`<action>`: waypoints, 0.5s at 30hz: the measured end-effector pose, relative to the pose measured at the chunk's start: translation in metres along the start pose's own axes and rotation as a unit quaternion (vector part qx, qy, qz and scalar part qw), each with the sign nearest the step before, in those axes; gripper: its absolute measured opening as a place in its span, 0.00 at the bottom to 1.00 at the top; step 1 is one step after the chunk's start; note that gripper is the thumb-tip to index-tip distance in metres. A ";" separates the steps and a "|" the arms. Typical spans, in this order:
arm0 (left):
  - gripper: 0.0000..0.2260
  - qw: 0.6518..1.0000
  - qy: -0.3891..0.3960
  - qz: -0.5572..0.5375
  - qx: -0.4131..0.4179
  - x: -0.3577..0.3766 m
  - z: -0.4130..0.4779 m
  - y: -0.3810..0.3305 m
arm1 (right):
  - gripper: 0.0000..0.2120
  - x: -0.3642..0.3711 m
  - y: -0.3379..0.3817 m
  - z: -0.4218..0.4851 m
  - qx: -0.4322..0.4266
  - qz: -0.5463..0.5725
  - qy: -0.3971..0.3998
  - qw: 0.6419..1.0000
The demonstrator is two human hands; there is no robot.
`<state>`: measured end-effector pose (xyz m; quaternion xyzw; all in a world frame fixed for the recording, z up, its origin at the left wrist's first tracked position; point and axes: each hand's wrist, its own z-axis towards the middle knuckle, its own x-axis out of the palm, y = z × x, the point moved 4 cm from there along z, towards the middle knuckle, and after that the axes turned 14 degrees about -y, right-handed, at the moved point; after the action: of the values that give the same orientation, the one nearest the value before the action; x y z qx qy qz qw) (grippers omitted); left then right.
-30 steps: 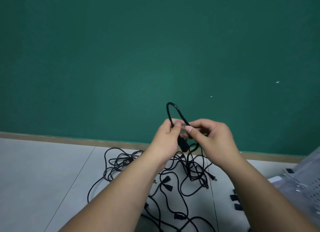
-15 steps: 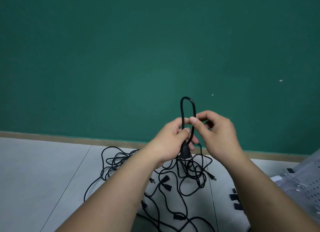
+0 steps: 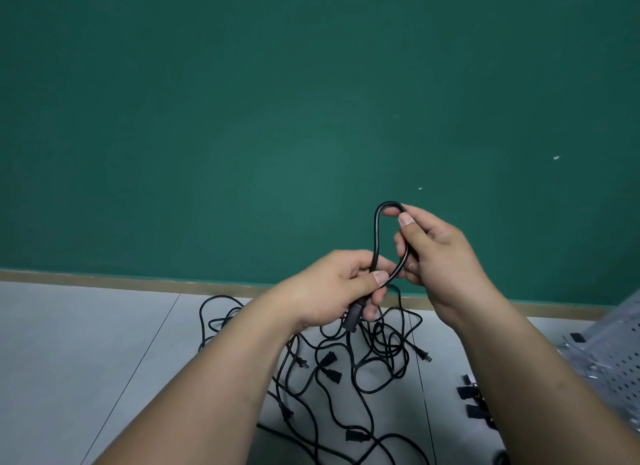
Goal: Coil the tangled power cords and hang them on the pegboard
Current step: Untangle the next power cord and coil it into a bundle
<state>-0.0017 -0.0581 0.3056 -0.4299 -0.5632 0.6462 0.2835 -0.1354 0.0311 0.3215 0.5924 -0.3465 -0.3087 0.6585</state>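
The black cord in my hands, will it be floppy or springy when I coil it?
Probably springy rather than limp: the black cord stands in an open loop between the left hand and right hand. Likely light, since a pinch keeps it up. Its tail seems to join the tangled pile, so pulling may drag others.

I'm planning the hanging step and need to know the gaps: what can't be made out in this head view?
All in the head view.
1. Pegboard: cut off by the right edge; hooks cannot be told.
2. Tangled cords: the left forearm and the bottom edge hide part, so no count.
3. Black pieces: partly behind the right forearm, too small to identify.
4. Looped cord: the left hand covers where its strands meet.
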 end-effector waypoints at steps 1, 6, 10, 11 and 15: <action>0.12 1.000 0.008 -0.012 -0.005 0.002 0.000 0.000 | 0.12 -0.001 0.000 0.001 0.001 -0.004 0.003 1.000; 0.16 0.993 -0.040 -0.080 -0.074 0.018 -0.003 0.002 | 0.12 -0.008 0.005 0.006 -0.046 -0.024 -0.008 0.999; 0.12 0.993 -0.051 -0.057 -0.086 0.018 -0.009 0.004 | 0.11 -0.008 0.002 0.002 -0.062 -0.027 -0.001 0.998; 0.11 0.993 -0.058 -0.052 -0.087 0.017 -0.010 0.005 | 0.11 -0.007 0.001 0.000 -0.063 -0.023 -0.002 0.998; 0.10 0.981 -0.146 -0.107 -0.067 0.009 -0.013 -0.002 | 0.14 0.001 -0.007 -0.009 -0.020 -0.017 0.039 0.999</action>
<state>0.0047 -0.0438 0.3058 -0.2858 -0.6834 0.6288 0.2363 -0.1273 0.0348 0.3141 0.5967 -0.3038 -0.3035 0.6779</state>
